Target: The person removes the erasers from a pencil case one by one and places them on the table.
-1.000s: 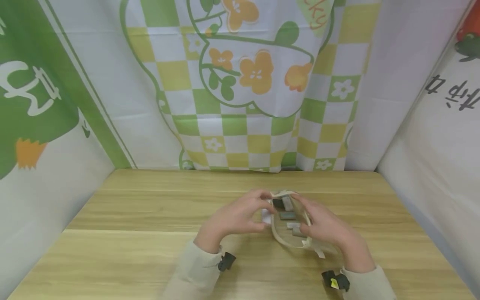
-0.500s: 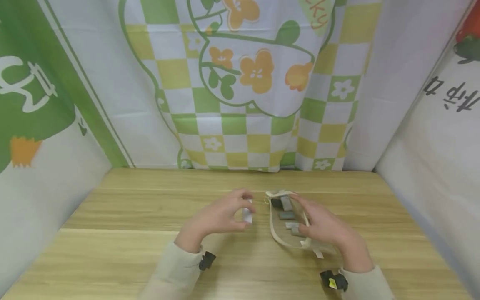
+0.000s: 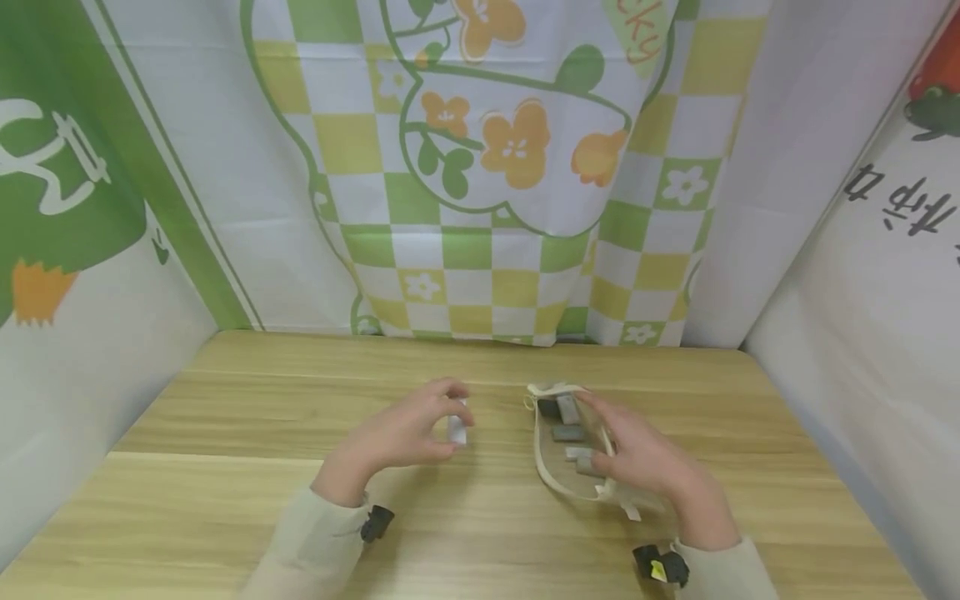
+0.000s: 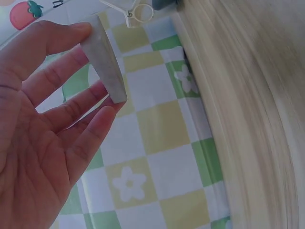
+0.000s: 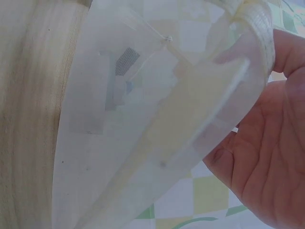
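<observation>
A small, flat white block (image 3: 457, 427) is pinched by my left hand (image 3: 405, 429), thumb on one end and fingertips on the other. Seen from the left wrist, that block (image 4: 105, 59) is a pale slab with a narrow side. To its right, a translucent pouch with cream edging (image 3: 546, 473) gapes open on the table. Inside it lie several small blocks: a black one (image 3: 550, 409), grey ones (image 3: 568, 408) and a white one (image 3: 578, 453). My right hand (image 3: 637, 446) grips the pouch's right rim, thumb inside. The clear pouch wall (image 5: 143, 143) fills much of the right wrist view.
The wooden table (image 3: 225, 408) reaches back to a green-and-yellow checked cloth (image 3: 517, 250). Printed cloths hang at both sides. A small black camera is strapped at each wrist, and a white strap end (image 3: 632, 512) sticks out by the pouch's front.
My left hand has moved left from beside the pouch, carrying the white block away from it. The right hand has stayed on the pouch's rim.
</observation>
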Action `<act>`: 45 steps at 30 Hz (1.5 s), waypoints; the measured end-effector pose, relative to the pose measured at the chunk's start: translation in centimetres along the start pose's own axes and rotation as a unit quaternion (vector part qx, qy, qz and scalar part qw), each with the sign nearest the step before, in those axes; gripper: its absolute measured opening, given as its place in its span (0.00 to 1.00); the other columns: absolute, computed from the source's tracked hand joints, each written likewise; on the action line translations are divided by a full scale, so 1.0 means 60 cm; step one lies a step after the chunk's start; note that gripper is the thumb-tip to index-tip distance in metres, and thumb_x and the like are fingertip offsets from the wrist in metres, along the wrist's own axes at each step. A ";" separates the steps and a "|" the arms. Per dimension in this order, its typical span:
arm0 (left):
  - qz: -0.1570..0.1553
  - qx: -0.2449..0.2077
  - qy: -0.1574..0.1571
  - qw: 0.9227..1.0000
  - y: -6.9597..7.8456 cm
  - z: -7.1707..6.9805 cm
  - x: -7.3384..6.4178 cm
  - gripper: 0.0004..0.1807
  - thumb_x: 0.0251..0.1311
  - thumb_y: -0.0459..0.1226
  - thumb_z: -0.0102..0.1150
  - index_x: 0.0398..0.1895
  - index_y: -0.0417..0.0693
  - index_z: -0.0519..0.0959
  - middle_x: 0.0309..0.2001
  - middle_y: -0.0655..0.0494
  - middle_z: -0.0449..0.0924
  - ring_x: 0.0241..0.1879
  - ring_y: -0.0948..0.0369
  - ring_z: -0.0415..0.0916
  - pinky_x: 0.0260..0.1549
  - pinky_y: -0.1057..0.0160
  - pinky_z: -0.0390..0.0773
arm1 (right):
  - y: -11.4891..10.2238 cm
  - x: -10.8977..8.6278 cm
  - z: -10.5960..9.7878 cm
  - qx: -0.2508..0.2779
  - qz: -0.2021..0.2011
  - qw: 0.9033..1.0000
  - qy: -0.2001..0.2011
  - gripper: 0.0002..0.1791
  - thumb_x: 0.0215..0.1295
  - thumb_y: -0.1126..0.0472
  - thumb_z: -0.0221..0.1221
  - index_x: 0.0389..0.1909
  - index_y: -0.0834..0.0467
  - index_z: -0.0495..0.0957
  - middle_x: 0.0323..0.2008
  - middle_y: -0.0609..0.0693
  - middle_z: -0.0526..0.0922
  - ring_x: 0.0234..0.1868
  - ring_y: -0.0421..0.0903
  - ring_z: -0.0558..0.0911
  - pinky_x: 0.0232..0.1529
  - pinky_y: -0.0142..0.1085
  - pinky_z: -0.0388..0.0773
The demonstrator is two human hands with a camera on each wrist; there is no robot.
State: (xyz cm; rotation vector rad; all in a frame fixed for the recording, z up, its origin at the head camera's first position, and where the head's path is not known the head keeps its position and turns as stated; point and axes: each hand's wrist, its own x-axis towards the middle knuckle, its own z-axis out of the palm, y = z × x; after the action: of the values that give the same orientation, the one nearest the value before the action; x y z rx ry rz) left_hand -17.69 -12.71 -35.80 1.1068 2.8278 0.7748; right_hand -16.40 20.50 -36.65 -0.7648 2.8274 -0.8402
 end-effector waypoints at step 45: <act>-0.049 -0.008 -0.012 0.999 -0.096 0.002 -0.049 0.15 0.53 0.34 0.68 0.46 0.45 0.83 0.61 0.40 0.73 0.59 0.43 0.73 0.57 0.42 0.76 | 0.004 0.000 0.000 -0.011 -0.002 1.000 0.005 0.46 0.54 0.67 0.60 0.76 0.62 0.54 0.73 0.65 0.62 0.71 0.66 0.65 0.71 0.60 0.61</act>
State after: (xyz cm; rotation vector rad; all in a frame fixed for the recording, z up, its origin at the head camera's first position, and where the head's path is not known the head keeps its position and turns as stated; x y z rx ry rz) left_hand -19.10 -18.18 -38.96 0.9616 2.8259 0.7709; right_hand -16.49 20.67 -36.75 -0.7708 2.8499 -0.8182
